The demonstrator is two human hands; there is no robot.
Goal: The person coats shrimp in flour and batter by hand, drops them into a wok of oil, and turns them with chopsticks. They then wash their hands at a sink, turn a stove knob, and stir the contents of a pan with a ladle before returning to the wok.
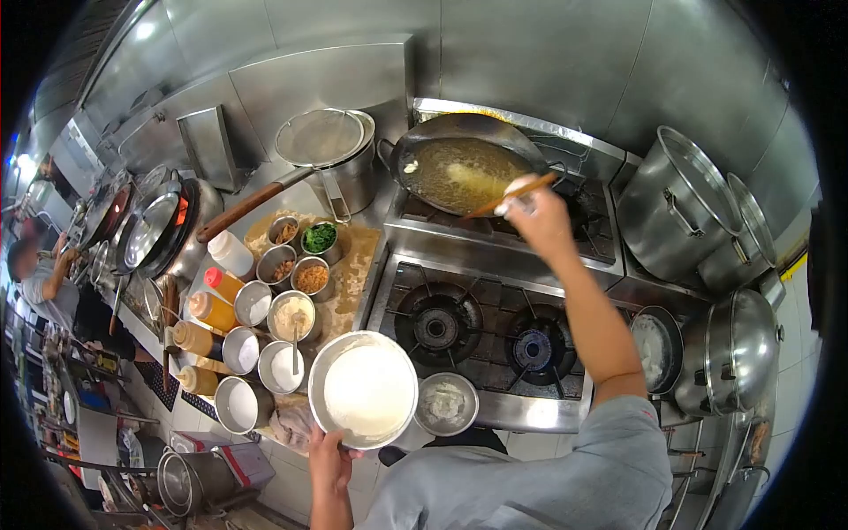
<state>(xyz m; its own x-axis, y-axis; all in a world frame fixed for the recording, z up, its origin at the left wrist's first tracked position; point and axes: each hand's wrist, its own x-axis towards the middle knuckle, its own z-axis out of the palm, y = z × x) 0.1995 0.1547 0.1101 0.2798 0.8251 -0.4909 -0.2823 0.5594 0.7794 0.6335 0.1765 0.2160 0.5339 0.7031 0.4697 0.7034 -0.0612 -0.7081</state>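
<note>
My left hand point(330, 461) grips the near rim of a large metal bowl point(320, 389) of white batter point(367, 396), its fingers curled at the edge. My right hand point(541, 221) is stretched over the right rim of a black wok point(450, 124), closed around brown wooden chopsticks point(533, 185). Something white shows at its fingertips; I cannot tell whether it is batter or a coated piece. Yellow oil point(464, 172) fills the wok, with pale bubbling in the middle and a small white piece point(411, 166) at the left side.
Several metal cups of ingredients, one with chopped greens point(319, 236), stand left of the stove beside squeeze bottles point(212, 311). A bowl with white powder point(446, 404) sits at the front. Tall pots point(671, 212) stand right; a strainer point(320, 137) rests behind. Another person point(49, 283) is far left.
</note>
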